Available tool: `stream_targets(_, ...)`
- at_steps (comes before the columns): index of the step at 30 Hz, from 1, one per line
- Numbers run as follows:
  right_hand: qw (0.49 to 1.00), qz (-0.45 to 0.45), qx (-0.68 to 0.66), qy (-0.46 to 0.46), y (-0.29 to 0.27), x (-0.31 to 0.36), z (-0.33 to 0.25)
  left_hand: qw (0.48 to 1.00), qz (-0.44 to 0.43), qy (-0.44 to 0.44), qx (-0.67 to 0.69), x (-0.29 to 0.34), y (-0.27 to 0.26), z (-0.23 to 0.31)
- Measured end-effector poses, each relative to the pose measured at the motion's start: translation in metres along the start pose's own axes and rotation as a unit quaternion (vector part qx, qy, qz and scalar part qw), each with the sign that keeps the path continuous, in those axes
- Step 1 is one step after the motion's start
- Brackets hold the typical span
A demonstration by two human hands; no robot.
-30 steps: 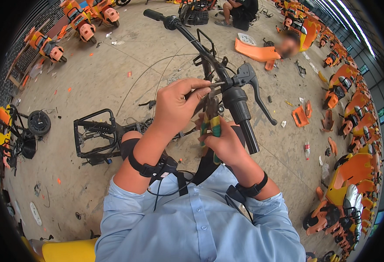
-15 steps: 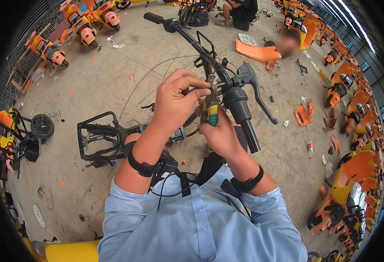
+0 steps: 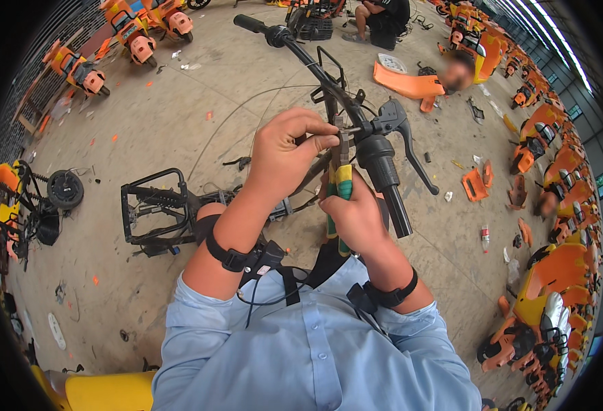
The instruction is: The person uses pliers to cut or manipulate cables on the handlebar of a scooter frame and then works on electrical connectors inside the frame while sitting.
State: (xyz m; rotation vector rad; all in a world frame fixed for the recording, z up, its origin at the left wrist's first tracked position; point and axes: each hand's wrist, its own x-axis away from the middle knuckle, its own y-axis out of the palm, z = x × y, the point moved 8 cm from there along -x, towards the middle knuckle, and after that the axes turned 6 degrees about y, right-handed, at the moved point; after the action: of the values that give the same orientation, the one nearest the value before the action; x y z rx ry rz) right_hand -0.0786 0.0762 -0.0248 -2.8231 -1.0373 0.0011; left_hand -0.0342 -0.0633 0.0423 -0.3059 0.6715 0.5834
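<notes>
Dusty concrete floor [image 3: 178, 116] strewn with orange parts [image 3: 476, 185]; windows [image 3: 575, 109], seemingly, at right.

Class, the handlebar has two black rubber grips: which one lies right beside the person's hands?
The near grip, right of the right hand holding the pliers. The other grip sits untouched at the bar's far end.

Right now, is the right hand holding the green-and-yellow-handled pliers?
Yes, the right hand grips the pliers by their handles beside the handlebar grip.
</notes>
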Motion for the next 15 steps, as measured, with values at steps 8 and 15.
stream_targets(8,0.996,-0.049,0.072,0.008,-0.004,0.003,-0.005,0.999,0.014,-0.034,0.029,0.003,0.001,-0.006)
stream_targets(15,0.989,0.007,0.037,-0.143,0.007,-0.045,0.015,0.997,0.018,-0.049,0.054,0.006,0.003,-0.012)
